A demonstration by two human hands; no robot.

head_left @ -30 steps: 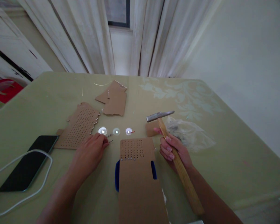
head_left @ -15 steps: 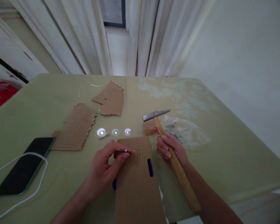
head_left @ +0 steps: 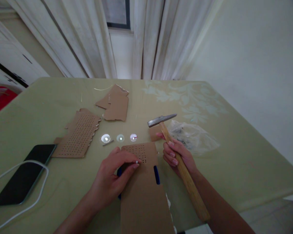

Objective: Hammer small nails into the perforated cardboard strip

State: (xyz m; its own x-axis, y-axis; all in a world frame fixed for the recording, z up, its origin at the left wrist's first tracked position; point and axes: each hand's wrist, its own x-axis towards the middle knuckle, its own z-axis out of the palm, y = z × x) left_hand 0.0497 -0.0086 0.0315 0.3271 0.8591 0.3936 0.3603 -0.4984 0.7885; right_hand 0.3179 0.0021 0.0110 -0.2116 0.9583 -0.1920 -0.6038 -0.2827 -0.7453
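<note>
My left hand pinches a small metal pin with a bright round top between thumb and index finger. Its lower part is hidden by the fingers. The pinch sits over a cardboard sheet, at the rows of small holes near its far end. My right hand wraps round the wooden handle of a hammer. The hammer's steel head is raised beyond the knuckles, to the right of the sheet and apart from the pin.
Three small clear discs and a short metal rod lie beyond the sheet. At left are a perforated cardboard piece, a phone and a white cable. Cardboard scraps lie farther back, a plastic bag at right.
My left hand has shifted slightly right and toward me over the sheet, with the pin still pinched and its top now more upright. My right hand keeps the hammer nearly still.
</note>
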